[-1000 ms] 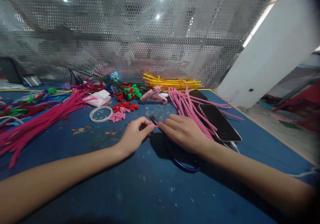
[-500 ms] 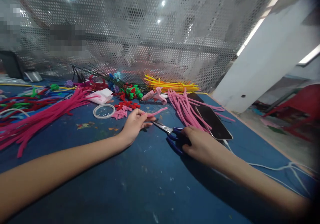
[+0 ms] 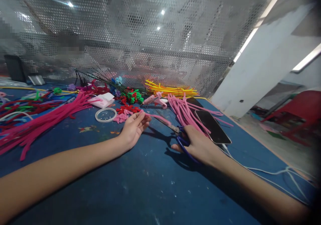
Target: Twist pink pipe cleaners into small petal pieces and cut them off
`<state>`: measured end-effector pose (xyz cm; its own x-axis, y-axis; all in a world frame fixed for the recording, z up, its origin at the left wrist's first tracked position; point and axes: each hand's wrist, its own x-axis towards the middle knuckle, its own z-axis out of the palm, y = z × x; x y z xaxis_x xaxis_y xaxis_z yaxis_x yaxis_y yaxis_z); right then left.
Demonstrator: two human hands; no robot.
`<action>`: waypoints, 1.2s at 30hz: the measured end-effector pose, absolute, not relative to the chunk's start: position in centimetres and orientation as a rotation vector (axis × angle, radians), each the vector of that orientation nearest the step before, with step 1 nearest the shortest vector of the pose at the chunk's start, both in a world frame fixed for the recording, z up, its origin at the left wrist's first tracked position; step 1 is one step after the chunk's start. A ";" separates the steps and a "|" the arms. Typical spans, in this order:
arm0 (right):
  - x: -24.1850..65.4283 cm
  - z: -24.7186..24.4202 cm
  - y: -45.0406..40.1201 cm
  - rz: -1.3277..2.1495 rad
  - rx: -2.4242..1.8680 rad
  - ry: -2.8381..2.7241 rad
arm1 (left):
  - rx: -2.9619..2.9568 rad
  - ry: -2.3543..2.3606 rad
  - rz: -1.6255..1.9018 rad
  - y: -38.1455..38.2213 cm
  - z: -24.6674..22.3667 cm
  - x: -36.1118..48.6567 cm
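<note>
My left hand (image 3: 132, 129) pinches a short pink pipe cleaner (image 3: 160, 118), whose free end points right. My right hand (image 3: 198, 144) grips blue-handled scissors (image 3: 175, 129). Their blades reach left beneath the pipe cleaner, close to my left fingertips; whether they touch it I cannot tell. Beyond my left hand lie small twisted pink pieces (image 3: 122, 116) and red pieces (image 3: 127, 109). A bundle of light pink pipe cleaners (image 3: 184, 113) rests just past my right hand, beside a dark phone (image 3: 213, 127).
A roll of clear tape (image 3: 105, 115), a white packet (image 3: 102, 100) and a pink glue gun (image 3: 155, 100) lie behind my hands. Hot pink stems (image 3: 50, 121) spread at left, yellow ones (image 3: 173, 89) at the back. A white cable (image 3: 260, 172) runs right; a perforated metal panel (image 3: 140, 34) stands behind.
The scissors have turned in my right hand, and their handles now sit lower. The pipe cleaner's free end has dropped from pointing up to lying along the blades. The view has shifted slightly.
</note>
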<state>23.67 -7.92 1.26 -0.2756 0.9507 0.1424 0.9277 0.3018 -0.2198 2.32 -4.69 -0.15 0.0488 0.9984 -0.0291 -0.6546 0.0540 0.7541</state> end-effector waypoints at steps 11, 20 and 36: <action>23.6 1.3 -8.1 0.075 -1.570 -2.419 | 0.703 0.681 1.349 -4.6 -0.4 2.4; 22.8 0.7 -8.8 0.013 -1.549 -2.428 | 0.801 0.723 1.172 -6.2 -0.4 3.4; 23.0 2.4 -8.7 -0.051 -1.705 -2.439 | 0.819 0.764 1.172 -6.6 0.1 3.4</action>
